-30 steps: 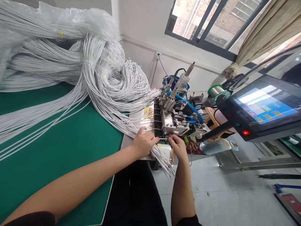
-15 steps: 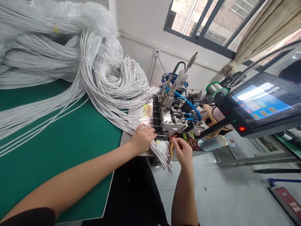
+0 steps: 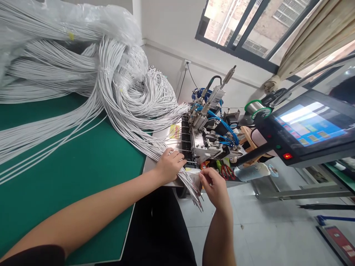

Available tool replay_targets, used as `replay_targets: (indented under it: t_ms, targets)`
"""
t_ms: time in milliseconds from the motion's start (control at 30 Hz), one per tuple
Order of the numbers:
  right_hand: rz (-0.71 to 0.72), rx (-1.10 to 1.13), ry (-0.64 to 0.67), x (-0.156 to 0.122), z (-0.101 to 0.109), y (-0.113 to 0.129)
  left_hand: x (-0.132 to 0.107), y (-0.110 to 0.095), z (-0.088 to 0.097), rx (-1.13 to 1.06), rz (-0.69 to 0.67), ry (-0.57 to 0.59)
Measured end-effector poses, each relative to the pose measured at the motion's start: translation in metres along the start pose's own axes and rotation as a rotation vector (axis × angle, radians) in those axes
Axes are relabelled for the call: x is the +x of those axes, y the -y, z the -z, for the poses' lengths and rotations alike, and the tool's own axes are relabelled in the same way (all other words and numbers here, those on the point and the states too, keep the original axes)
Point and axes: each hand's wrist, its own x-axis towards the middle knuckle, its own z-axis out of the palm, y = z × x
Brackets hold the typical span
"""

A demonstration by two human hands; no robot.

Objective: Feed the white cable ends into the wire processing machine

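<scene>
A thick bundle of white cables (image 3: 155, 145) runs from the pile on the left, and my left hand (image 3: 170, 166) is closed over it beside the machine. Past that hand, the loose cable ends (image 3: 193, 192) hang over the front edge with reddish-brown tips. My right hand (image 3: 215, 184) pinches the end of a single white cable (image 3: 192, 172), which stretches across from under my left hand. Just beyond both hands stands a metal machine (image 3: 201, 144) with blue air tubes; several cables lie across its dark feed track (image 3: 186, 136).
A green mat (image 3: 97, 166) covers the table. Red-handled pliers (image 3: 227, 172) and other tools lie beyond my right hand. A lit touchscreen (image 3: 312, 123) juts in at the right, near a solder wire spool (image 3: 256, 109). Plastic wrap (image 3: 111, 18) partly covers the cable pile.
My right hand has moved slightly down, away from the machine's front, and now draws a single cable out straight. My left hand stays on the bundle. The view has shifted slightly.
</scene>
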Motion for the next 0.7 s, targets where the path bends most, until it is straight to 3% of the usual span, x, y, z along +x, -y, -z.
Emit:
replay_targets:
  t_ms: [333, 467, 567, 700]
  targets:
    - [-0.111, 0.267, 0.111, 0.005, 0.002, -0.006, -0.002, 0.002, -0.004, 0.001, -0.004, 0.021]
    - [-0.136, 0.330, 0.114, 0.007, 0.001, -0.008, -0.002, 0.002, -0.004, 0.013, -0.007, -0.032]
    - [-0.160, 0.316, 0.022, 0.012, 0.000, -0.018, -0.002, 0.002, -0.002, 0.012, -0.043, -0.109]
    - [-0.206, 0.214, -0.193, 0.020, 0.002, -0.035, -0.001, 0.002, 0.004, 0.041, -0.091, -0.189]
